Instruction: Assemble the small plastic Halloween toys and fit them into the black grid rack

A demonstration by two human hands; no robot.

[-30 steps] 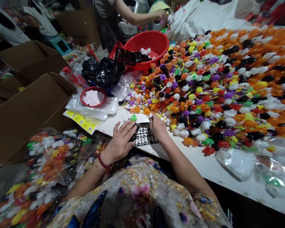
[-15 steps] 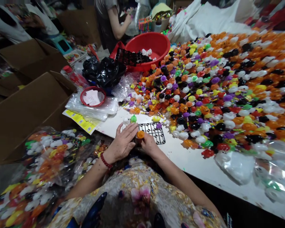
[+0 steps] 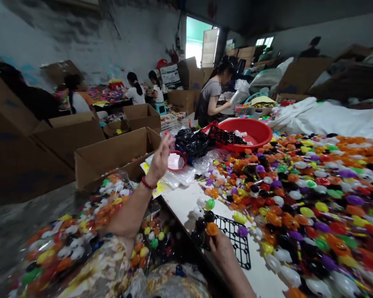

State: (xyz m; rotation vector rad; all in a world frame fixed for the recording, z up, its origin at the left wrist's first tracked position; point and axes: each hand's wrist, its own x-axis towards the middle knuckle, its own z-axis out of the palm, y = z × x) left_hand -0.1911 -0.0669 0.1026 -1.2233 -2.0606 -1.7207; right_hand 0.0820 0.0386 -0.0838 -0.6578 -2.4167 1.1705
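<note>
My left hand (image 3: 161, 160) is raised off the table with its fingers stretched out, holding nothing that I can see. It is beside a small red basket (image 3: 182, 164) of white paper slips. My right hand (image 3: 223, 249) is low over the near table edge, its fingers closed at a round orange plastic toy (image 3: 211, 229). That toy sits at the left side of a black plastic grid (image 3: 240, 244). Black and white toys, a green toy (image 3: 210, 204), a yellow one (image 3: 240, 217) and a purple one (image 3: 243, 231) are on or around the grid.
A large heap of colourful plastic toys (image 3: 298, 194) covers the table's right side. Behind are a red tub (image 3: 257, 131) and black plastic bags (image 3: 192, 142). Filled clear bags (image 3: 71, 240) and open cardboard boxes (image 3: 112, 151) stand left. A co-worker (image 3: 209, 97) is at the back.
The view has tilted up and swung left. My left hand has left the grid and risen toward the small red basket. My right hand stays at the orange toy.
</note>
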